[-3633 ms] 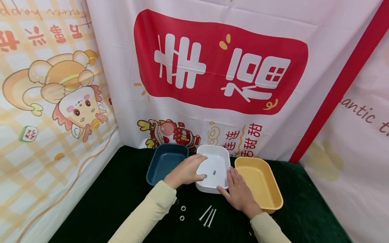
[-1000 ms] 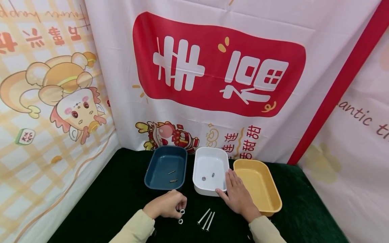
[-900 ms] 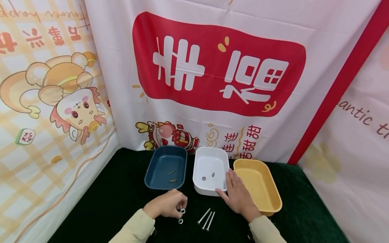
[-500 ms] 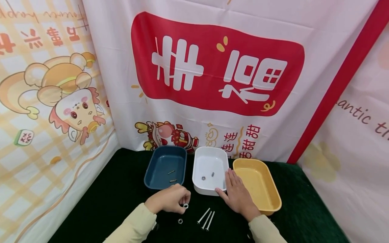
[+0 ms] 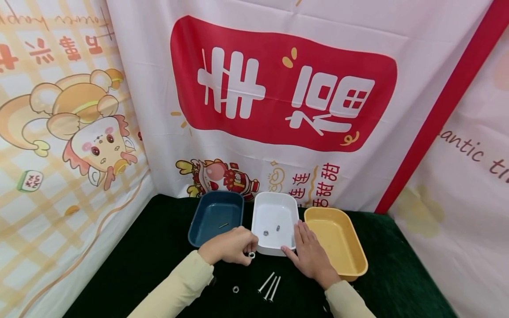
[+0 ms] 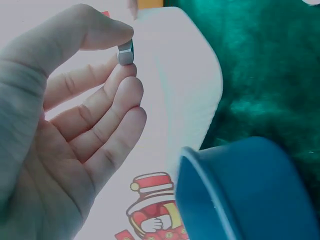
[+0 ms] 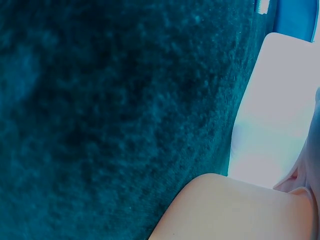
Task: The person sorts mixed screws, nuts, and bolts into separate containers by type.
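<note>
My left hand (image 5: 226, 246) pinches a metal hex nut (image 5: 252, 255) between thumb and fingertip, just off the near-left corner of the white tray (image 5: 274, 251). In the left wrist view that nut (image 6: 126, 54) sits edge-on under the thumb tip. My right hand (image 5: 313, 254) lies along the tray's right side with fingers straight, its thumb at the near-right corner. Inside the white tray are a nut (image 5: 266, 233) and another small metal piece (image 5: 278, 228). Another hex nut (image 5: 236, 289) lies on the green cloth. The right wrist view shows hardly any of the right hand.
A blue tray (image 5: 214, 210) stands left of the white one; a thin metal pin (image 5: 224, 225) shows in it, partly behind my left hand. The yellow tray (image 5: 342, 243) is at the right. Three long bolts (image 5: 270, 287) lie on the cloth in front. A printed curtain (image 5: 286, 172) hangs behind.
My left hand went from over the white tray to the nuts on the cloth, took one, and has carried it up and right towards the white tray. The right hand keeps its place.
</note>
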The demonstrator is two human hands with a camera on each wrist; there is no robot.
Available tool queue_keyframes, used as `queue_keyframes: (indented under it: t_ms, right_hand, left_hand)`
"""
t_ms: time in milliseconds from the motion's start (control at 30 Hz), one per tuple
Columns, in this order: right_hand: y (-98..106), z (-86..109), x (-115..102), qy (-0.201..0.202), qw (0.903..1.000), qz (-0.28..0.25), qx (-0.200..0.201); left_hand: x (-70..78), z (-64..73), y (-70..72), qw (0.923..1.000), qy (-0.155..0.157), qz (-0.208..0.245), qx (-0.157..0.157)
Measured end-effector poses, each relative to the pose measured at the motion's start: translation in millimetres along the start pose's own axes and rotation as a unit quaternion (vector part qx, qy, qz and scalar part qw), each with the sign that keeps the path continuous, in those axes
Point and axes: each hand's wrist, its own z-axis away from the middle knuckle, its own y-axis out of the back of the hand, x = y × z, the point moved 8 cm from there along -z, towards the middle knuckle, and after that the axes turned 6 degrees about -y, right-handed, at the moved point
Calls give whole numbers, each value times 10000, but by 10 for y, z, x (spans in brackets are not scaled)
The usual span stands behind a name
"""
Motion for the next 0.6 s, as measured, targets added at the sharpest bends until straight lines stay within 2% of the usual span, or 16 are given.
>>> queue_keyframes:
  t_ms: [167, 267, 433, 600]
  right_hand:
    - [14, 5, 15, 3, 10000, 13, 19]
    - [33, 11, 24, 4, 10000, -10, 61]
    - [22, 19, 29, 7, 10000, -37, 49]
    - [-4, 12, -3, 61, 9999, -58, 71]
  left_hand:
    - [67, -201, 148, 9990, -178, -319, 253]
    - [84, -350, 216, 9983, -183, -461, 309]
    - [48, -551, 266, 9978, -31, -618, 257]
    - [-73, -643, 284, 9973, 209, -621, 322]
